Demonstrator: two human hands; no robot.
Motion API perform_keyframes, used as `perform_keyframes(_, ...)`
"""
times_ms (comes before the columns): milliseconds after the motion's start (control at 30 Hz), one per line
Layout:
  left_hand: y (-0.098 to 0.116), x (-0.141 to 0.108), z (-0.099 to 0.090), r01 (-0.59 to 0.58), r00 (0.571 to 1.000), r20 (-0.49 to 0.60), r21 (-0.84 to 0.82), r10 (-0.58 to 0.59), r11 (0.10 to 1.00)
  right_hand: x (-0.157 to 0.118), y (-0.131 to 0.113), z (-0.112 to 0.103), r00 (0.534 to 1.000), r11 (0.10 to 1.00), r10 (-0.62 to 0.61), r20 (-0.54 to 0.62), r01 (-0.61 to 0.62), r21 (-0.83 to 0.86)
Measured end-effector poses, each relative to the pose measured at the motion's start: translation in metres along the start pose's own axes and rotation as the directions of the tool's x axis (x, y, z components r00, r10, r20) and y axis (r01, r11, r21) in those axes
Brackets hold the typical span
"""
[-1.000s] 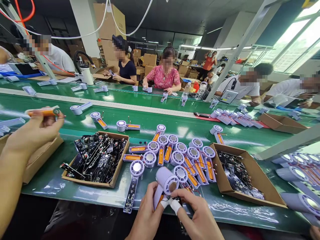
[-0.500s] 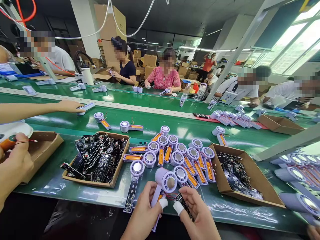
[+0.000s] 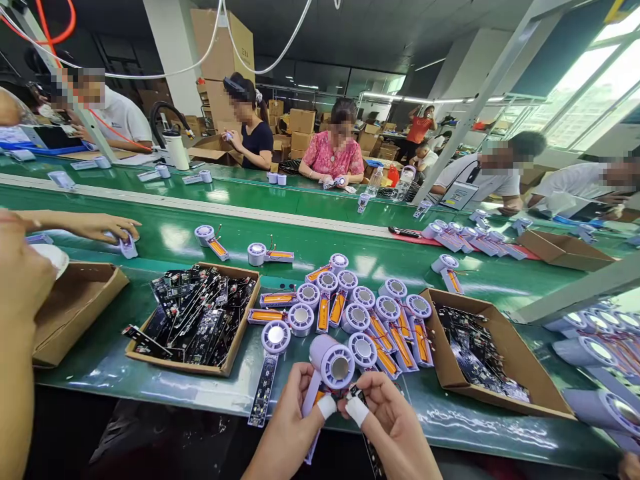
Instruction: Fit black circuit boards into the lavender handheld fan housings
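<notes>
Two long green conveyor belts (image 3: 320,241) stretch across the floor, and on the near one sit two open brown cardboard trays (image 3: 175,363), both loaded with black circuit boards (image 3: 195,317). Between the trays, a crowd of lilac housings with silver discs and orange strips (image 3: 360,313) covers the belt. Over on the far left, a co-worker's hand (image 3: 107,227) is resting on a small lilac part (image 3: 129,245). Now to the near edge of the belt: the left hand (image 3: 293,427) is clenched around a lilac cylindrical housing (image 3: 333,363), silver face tilted up, with its flat lilac handle (image 3: 311,407) angled down. The right hand (image 3: 395,433) is pinching a narrow black circuit board (image 3: 361,417) just below that housing. White finger wraps (image 3: 327,406) show on both hands.
</notes>
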State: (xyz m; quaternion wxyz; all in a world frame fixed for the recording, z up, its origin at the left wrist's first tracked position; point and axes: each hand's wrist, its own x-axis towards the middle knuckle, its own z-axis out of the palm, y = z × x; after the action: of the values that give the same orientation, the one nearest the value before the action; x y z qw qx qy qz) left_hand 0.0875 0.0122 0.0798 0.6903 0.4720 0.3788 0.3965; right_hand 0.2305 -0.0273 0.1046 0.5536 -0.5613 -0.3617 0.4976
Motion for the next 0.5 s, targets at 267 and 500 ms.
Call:
perform_keyframes(267, 0.011, -0.003, -0.01, -0.005, 0.997, 0.075, 0.161, -0.007, 0.987, -0.002, -0.002, -0.004, 0.999, 0.994, 0.025, 0.033, -0.028, 0.105)
perform_keyframes(500, 0.004, -0.006, -0.014, -0.012, 0.999, -0.033, 0.478, 0.032, 0.878, -0.001, 0.012, -0.009, 0.997, 0.997, -0.075, 0.006, 0.075, -0.032)
